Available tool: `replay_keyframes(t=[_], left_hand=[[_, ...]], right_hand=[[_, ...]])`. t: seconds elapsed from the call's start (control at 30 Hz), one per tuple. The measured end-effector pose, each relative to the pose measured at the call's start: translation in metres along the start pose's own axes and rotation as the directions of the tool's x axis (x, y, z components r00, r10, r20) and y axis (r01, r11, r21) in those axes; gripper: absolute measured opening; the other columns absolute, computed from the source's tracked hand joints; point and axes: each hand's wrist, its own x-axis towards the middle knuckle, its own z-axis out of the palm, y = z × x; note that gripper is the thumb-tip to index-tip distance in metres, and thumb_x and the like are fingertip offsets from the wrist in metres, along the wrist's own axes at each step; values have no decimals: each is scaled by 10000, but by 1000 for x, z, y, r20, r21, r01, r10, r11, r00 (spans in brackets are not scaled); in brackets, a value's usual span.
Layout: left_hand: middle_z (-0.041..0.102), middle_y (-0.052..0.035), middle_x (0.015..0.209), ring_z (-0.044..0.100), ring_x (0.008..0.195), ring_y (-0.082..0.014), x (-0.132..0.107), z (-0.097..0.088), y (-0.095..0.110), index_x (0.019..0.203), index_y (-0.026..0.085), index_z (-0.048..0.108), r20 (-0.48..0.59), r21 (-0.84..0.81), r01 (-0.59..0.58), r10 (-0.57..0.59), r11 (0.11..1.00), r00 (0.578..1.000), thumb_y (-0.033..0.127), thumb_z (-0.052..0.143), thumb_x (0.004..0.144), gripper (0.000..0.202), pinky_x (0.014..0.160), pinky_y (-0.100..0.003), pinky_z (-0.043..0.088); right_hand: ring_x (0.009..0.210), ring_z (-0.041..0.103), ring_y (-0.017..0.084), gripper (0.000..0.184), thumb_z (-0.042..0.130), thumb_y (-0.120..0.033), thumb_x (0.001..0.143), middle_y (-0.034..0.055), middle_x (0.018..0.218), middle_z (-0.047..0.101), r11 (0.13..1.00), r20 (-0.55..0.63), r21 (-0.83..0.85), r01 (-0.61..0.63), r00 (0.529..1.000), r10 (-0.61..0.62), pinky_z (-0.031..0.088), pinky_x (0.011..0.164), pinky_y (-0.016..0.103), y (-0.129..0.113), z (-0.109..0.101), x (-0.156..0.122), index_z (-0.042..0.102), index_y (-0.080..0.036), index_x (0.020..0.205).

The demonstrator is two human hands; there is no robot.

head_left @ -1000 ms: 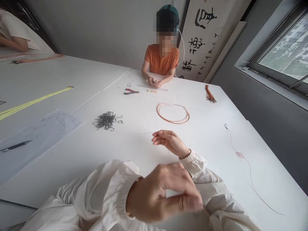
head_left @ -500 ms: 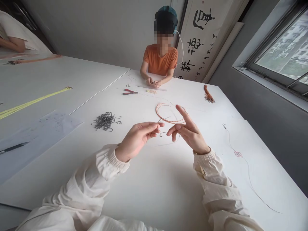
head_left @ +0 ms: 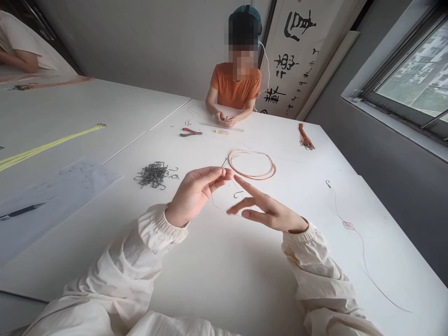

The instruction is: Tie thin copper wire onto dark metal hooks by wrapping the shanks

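Observation:
My left hand (head_left: 199,189) is closed in a pinch on a fishing hook (head_left: 224,162); only its thin shank sticks out above the fingertips, and the rest is hidden. A fine line (head_left: 214,203) hangs in a loop below these fingers. To the right, my right hand (head_left: 268,207) is open, its index finger stretched toward the left fingertips and the other fingers apart. The line passes close to its fingers; I cannot tell whether they touch it. Between the hands, a single loose hook (head_left: 238,194) lies on the white table (head_left: 217,270).
Beyond my hands lies a coil of orange line (head_left: 275,173). A pile of hooks (head_left: 154,175) is at left, pliers (head_left: 191,132) farther back. A tied hook and line (head_left: 364,261) lies at right, an orange bundle (head_left: 306,136) behind it. A person in orange (head_left: 235,86) sits opposite.
My right hand has come down and turned, its index finger swinging from pointing up to pointing left beside my left fingertips. My left hand has risen slightly, still pinching.

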Motion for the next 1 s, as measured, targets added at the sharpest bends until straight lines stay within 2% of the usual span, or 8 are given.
replay_keyframes(t=[0.1, 0.2, 0.37, 0.47, 0.6, 0.7, 0.8, 1.0], left_hand=[[735, -84, 974, 668, 979, -176, -7, 8, -1, 890, 129, 763, 89, 154, 1, -15, 988, 996, 253, 641, 905, 174, 912, -285, 532], [726, -92, 941, 665, 923, -179, -14, 17, -4, 921, 115, 751, 150, 289, -9, -36, 957, 988, 270, 631, 914, 196, 868, -295, 540], [705, -94, 917, 659, 884, -179, -22, 23, -5, 905, 118, 736, 226, 378, -74, -14, 923, 974, 276, 604, 932, 207, 827, -295, 549], [699, -103, 951, 669, 879, -185, -26, 22, -4, 902, 124, 731, 255, 421, -124, 14, 899, 967, 290, 582, 945, 227, 814, -297, 555], [693, -108, 1065, 677, 861, -174, -30, 19, -2, 929, 137, 727, 204, 580, -169, 59, 797, 977, 320, 592, 937, 228, 758, -267, 556], [699, -65, 847, 652, 753, -149, -31, 18, 0, 869, 141, 706, 209, 695, -168, 28, 699, 978, 333, 556, 955, 258, 684, -241, 533], [657, -33, 725, 620, 675, -130, -31, 18, 0, 787, 146, 671, 218, 743, -165, -2, 648, 976, 328, 531, 964, 291, 649, -229, 518], [661, -30, 717, 624, 637, -129, -33, 17, -1, 820, 151, 687, 243, 762, -177, -21, 622, 970, 338, 525, 962, 286, 613, -221, 511]], right_hand=[[1013, 639, 212, 635, 666, -291, 890, 109, 1289, 635, 982, -257, -190, -14, 966, -36, 481, 885, 392, -3, 3, 2, 399, -253, 1464], [837, 646, 172, 270, 644, -309, 908, 96, 1127, 701, 989, -425, -144, -41, 905, -25, 462, 684, 309, -7, 10, 4, 626, -207, 1157], [785, 667, 181, 237, 706, -351, 862, 76, 886, 723, 972, -360, 222, -82, 919, 160, 416, 521, 246, -8, 17, 5, 637, -178, 1008], [743, 659, 168, 212, 735, -343, 832, 65, 832, 705, 936, -316, 343, -84, 928, 199, 480, 558, 256, -7, 12, 4, 650, -159, 897], [644, 584, 123, 180, 733, -328, 831, 22, 712, 646, 971, -480, 219, -98, 855, 195, 493, 590, 258, -14, 0, -4, 677, -157, 824], [636, 548, 120, 163, 700, -332, 863, 11, 684, 613, 991, -602, 95, -94, 788, 132, 454, 565, 250, -24, -1, -10, 685, -175, 824], [664, 574, 144, 156, 690, -338, 868, 32, 735, 649, 995, -598, -3, -104, 797, 82, 462, 581, 276, -31, 5, -11, 698, -184, 842], [698, 614, 175, 155, 662, -333, 885, 51, 772, 702, 982, -534, -125, -142, 844, 54, 478, 590, 299, -32, 14, -9, 728, -192, 883]])
